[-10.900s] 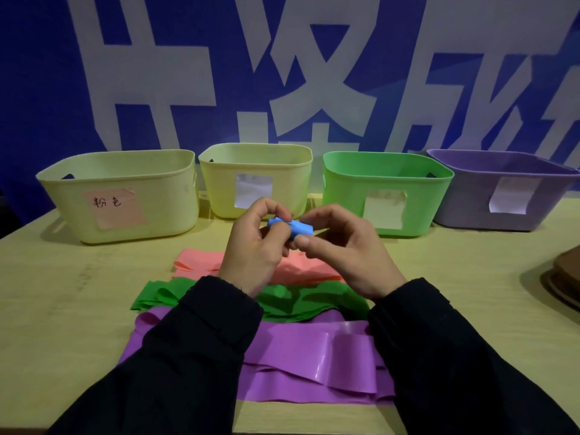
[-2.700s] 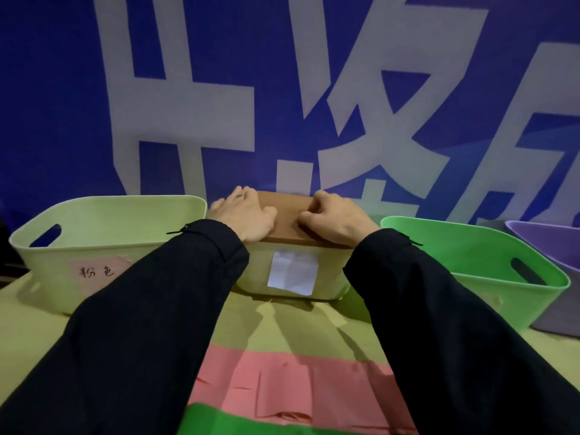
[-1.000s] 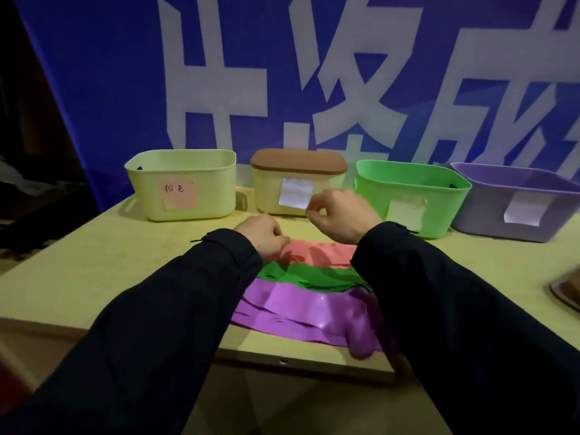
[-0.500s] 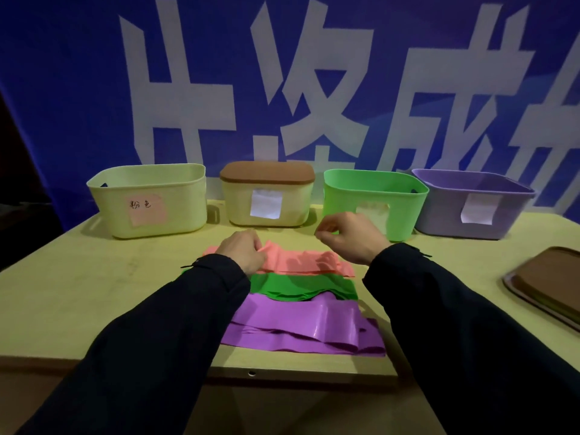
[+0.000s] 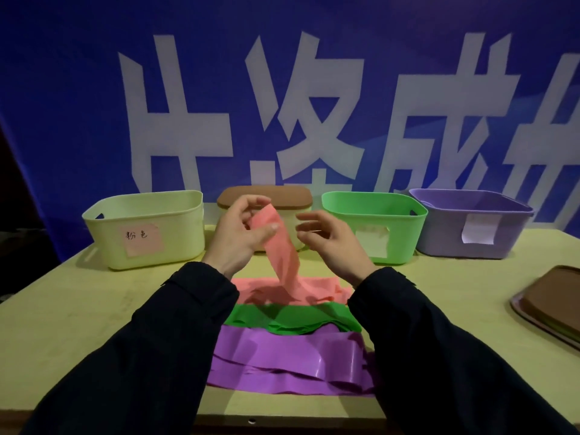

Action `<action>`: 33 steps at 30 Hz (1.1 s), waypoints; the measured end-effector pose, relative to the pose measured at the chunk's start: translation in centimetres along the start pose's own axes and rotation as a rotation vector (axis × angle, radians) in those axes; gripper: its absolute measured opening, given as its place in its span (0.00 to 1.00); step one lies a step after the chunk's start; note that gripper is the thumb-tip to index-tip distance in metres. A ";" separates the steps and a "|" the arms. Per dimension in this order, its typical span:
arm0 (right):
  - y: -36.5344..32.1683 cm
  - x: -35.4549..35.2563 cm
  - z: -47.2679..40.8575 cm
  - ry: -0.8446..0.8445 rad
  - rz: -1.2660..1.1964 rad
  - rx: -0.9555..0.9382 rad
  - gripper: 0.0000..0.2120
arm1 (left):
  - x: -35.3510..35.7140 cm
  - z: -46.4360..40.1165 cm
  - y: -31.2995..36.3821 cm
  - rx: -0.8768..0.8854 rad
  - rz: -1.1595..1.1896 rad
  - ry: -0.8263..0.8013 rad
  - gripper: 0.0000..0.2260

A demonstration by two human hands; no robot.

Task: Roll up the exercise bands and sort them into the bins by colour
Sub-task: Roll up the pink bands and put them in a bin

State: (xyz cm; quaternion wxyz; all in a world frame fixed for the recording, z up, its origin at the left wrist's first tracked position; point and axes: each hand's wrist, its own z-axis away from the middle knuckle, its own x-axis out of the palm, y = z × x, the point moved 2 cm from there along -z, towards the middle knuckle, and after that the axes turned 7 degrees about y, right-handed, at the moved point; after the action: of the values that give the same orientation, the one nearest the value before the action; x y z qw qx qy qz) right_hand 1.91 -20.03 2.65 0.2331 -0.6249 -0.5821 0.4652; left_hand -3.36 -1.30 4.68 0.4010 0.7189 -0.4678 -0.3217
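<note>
Nearest the viewer, two dark sleeves (image 5: 131,365) reach forward over a pale yellow-green table (image 5: 62,324). Between them a purple band (image 5: 282,362) lies flat and creased near the table's front edge. Just beyond it lies a green band (image 5: 282,318), its near edge overlapping the purple one. Farther still is a pink band (image 5: 317,287); part of it rests on the table touching the green band, and one end rises up to the left hand (image 5: 238,237). That hand pinches the lifted end between thumb and curled fingers. The right hand (image 5: 332,240) hovers just beside the raised strip, its fingers loosely spread and gripping nothing; whether its fingertips touch the band cannot be told.

At the right edge of the table sits a brown tray-like lid (image 5: 552,306), partly out of frame.

Along the far side stand four bins in a row. From left to right: a pale yellow bin (image 5: 144,227) with a pink handwritten label, a cream bin (image 5: 301,227) closed by a brown lid (image 5: 263,196) and partly hidden by the hands, a green bin (image 5: 373,227), and a purple bin (image 5: 470,227), the last two with pale paper labels. Behind them hangs a blue banner (image 5: 62,105) with large white characters.
</note>
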 end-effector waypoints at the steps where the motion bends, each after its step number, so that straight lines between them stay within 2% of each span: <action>1: -0.3 0.0 0.0 0.002 -0.102 -0.011 0.18 | 0.5 0.1 0.4 0.010 0.033 -0.025 0.18; 4: -0.7 -0.2 -0.1 -0.011 -0.267 -0.065 0.21 | 1.8 0.4 0.8 0.023 0.065 -0.066 0.20; 8: 0.8 0.7 -0.1 0.069 -0.361 -0.037 0.13 | 3.3 0.5 -1.4 0.075 -0.077 -0.047 0.18; 12: 4.2 1.8 0.4 0.166 -0.376 0.033 0.04 | 4.3 1.3 -4.5 -0.003 -0.055 -0.010 0.15; 16: 5.3 1.9 0.5 0.176 -0.359 0.055 0.03 | 4.5 1.6 -6.4 0.004 0.024 -0.015 0.02; 22: 5.0 2.4 0.7 0.129 -0.423 0.049 0.04 | 4.3 1.4 -6.9 0.043 0.084 0.059 0.05; 31: 4.9 2.0 0.8 0.146 -0.284 -0.053 0.06 | 4.3 1.7 -6.7 0.071 0.140 0.060 0.10; 33: 4.9 2.1 0.9 0.153 -0.256 -0.059 0.04 | 4.2 1.7 -6.7 0.073 0.146 0.068 0.08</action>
State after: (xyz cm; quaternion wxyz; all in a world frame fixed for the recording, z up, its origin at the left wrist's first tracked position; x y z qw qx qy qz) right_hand 3.38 -19.34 -2.49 0.3157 -0.5857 -0.6509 0.3656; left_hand -0.52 -4.05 -2.41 0.4127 0.7073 -0.5167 -0.2497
